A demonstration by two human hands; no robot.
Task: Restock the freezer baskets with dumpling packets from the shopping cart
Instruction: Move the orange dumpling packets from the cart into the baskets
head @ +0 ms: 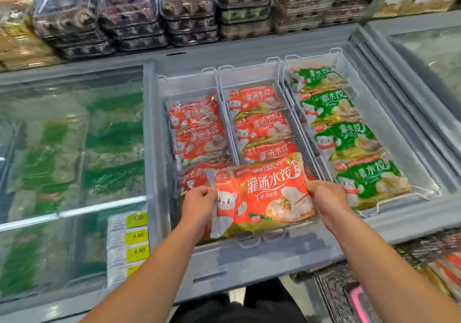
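A red dumpling packet is pinched at its side edges by the left hand and right hand, above the near end of the middle basket. Red packets are seen in the middle basket and left basket; green packets fill the right basket at 1 o'clock. Egg cartons are stacked at 12 o'clock beyond.

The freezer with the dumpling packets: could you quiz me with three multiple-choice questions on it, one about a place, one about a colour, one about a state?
1. Over which basket is the held red packet?
A. the right basket
B. the near end of the middle basket
C. the closed glass lid

2. What colour are the packets in the right basket?
A. green
B. blue
C. red

3. How is the held packet gripped?
A. one hand only
B. both hands, one at each side edge
C. lying untouched

Answers: 1 B, it covers the middle basket at its near end. 2 A, all show green. 3 B, left hand and right hand pinch its edges.
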